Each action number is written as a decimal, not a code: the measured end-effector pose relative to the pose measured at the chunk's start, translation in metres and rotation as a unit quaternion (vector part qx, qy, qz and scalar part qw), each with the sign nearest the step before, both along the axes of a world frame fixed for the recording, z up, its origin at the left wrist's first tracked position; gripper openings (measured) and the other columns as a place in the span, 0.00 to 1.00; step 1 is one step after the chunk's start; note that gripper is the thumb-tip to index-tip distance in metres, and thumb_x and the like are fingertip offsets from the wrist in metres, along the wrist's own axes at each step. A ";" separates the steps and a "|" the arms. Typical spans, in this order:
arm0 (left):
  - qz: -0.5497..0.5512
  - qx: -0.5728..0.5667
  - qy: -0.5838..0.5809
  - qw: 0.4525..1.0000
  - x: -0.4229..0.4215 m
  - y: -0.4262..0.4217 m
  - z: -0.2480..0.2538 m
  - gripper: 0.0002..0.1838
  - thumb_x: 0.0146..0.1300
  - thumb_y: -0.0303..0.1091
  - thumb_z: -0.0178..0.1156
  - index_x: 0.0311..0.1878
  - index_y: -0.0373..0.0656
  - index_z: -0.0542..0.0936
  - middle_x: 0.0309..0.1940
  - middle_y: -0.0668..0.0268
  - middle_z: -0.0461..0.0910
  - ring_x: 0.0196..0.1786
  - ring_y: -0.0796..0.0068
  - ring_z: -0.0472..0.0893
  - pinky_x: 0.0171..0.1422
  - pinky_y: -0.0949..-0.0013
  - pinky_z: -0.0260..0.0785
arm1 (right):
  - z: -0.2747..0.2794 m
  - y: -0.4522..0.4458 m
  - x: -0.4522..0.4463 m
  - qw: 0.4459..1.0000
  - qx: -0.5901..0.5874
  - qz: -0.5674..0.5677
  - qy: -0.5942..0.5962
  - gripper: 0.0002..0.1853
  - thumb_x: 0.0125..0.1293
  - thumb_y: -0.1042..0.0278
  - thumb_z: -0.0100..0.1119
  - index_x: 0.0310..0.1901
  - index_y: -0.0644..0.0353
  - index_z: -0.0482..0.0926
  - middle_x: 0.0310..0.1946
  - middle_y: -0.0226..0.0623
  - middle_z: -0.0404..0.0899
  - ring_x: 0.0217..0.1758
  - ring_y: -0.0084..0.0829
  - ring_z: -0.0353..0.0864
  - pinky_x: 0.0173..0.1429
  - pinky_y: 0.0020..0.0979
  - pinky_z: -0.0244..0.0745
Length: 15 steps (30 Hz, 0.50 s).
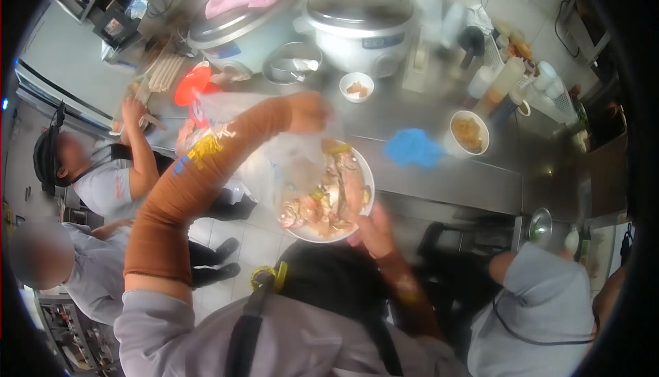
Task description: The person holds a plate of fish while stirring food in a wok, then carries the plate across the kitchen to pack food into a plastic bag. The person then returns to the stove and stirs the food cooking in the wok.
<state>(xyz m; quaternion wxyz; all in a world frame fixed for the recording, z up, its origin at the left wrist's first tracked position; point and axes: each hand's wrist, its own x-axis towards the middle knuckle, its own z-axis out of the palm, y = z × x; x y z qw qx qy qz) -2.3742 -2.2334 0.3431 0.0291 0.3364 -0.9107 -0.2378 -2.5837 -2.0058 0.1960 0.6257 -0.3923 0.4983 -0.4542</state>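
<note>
My right hand (376,231) grips the near right rim of a white plate (369,178) tilted over the counter's front edge. Pieces of food (336,192), perhaps fish, with some green bits and brown liquid lie on it. My left hand (309,111), at the end of a brown sleeve, is raised beyond the plate, blurred and closed on a clear plastic bag (292,161). The bag hangs down over the plate's left side and hides part of the food.
Two rice cookers (360,34), a metal bowl (292,61), a small white bowl (357,87), a blue cloth (413,148), a bowl of brown food (469,133) and bottles (504,80) stand on the counter (439,178). Two people are at left, another person (535,308) at right.
</note>
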 end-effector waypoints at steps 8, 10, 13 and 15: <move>0.108 -0.252 0.149 0.950 0.044 0.155 0.026 0.18 0.53 0.19 0.58 0.49 0.38 0.80 0.27 0.54 0.76 0.31 0.50 0.79 0.35 0.57 0.72 | -0.010 -0.041 0.033 0.995 0.030 -0.047 -0.081 0.17 0.67 0.70 0.53 0.54 0.62 0.65 0.36 0.43 0.79 0.21 0.30 0.81 0.19 0.27 0.76; 0.154 -0.212 0.194 0.945 0.043 0.183 -0.018 0.18 0.53 0.20 0.55 0.49 0.37 0.80 0.31 0.53 0.79 0.34 0.52 0.80 0.39 0.56 0.75 | -0.016 -0.051 0.038 0.994 0.021 -0.079 -0.071 0.16 0.66 0.71 0.53 0.54 0.61 0.65 0.36 0.43 0.79 0.20 0.31 0.81 0.19 0.28 0.77; 0.179 -0.143 0.284 0.931 0.021 0.205 -0.071 0.16 0.57 0.20 0.56 0.49 0.37 0.80 0.37 0.50 0.81 0.39 0.46 0.81 0.43 0.55 0.76 | -0.022 -0.069 0.054 0.989 -0.013 -0.129 -0.065 0.17 0.66 0.74 0.51 0.55 0.62 0.65 0.35 0.43 0.79 0.20 0.31 0.81 0.18 0.30 0.78; 0.153 -0.123 0.313 0.929 0.014 0.208 -0.087 0.17 0.56 0.19 0.58 0.50 0.37 0.80 0.35 0.50 0.79 0.39 0.47 0.80 0.45 0.56 0.74 | -0.028 -0.078 0.066 0.985 -0.061 -0.154 -0.050 0.20 0.69 0.71 0.53 0.60 0.63 0.65 0.42 0.38 0.78 0.37 0.29 0.82 0.35 0.31 0.82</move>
